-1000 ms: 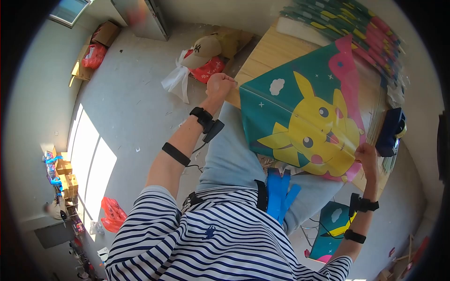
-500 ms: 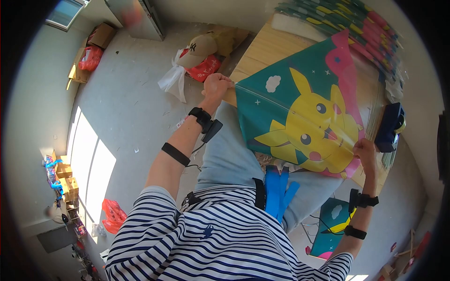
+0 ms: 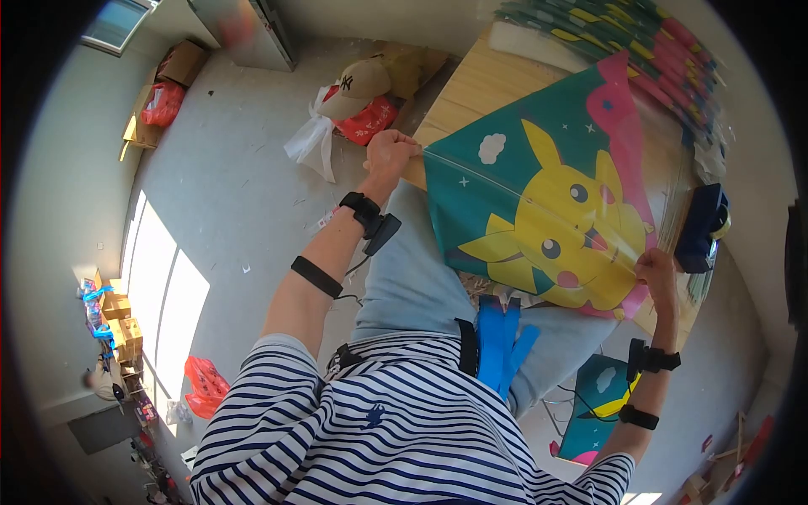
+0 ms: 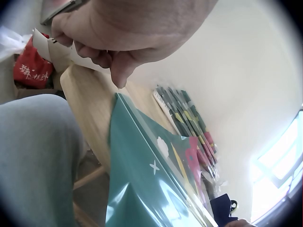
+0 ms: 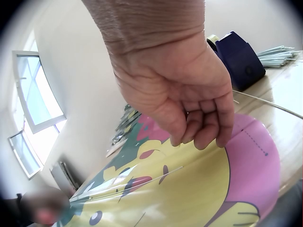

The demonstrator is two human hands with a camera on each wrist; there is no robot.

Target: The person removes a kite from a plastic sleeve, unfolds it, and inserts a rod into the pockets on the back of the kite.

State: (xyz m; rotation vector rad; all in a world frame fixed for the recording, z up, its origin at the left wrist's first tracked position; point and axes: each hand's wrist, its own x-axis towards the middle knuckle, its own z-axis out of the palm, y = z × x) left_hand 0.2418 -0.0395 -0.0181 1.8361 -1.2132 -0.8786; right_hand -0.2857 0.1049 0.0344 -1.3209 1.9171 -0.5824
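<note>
A green, yellow and pink kite sheet point(image 3: 547, 202) printed with a cartoon character lies slanted over the table edge and the person's lap. The left hand point(image 3: 391, 158) pinches its green corner, at the end of a clear strip that runs down the middle. In the left wrist view, the left thumb point(image 4: 124, 71) points down at that corner. My right hand point(image 3: 658, 276) holds the sheet near its pink end, fingers curled. Seen from the right wrist, the fingertips point(image 5: 201, 142) meet the yellow print. A thin rod point(image 5: 156, 176) lies along the sheet's middle.
Stacked green and pink kite sheets point(image 3: 623, 50) lie on the wooden table point(image 3: 463, 105) at the back. A dark blue tape dispenser point(image 3: 700, 229) stands at its right, near thin sticks point(image 5: 279, 56). A cap point(image 3: 358, 88) tops a red bag point(image 3: 367, 124) on the left. Another printed sheet point(image 3: 593, 404) is low at right.
The head view has shifted slightly, and the sheet with both hands appears a little further left and up than one second ago. Both hands keep their hold.
</note>
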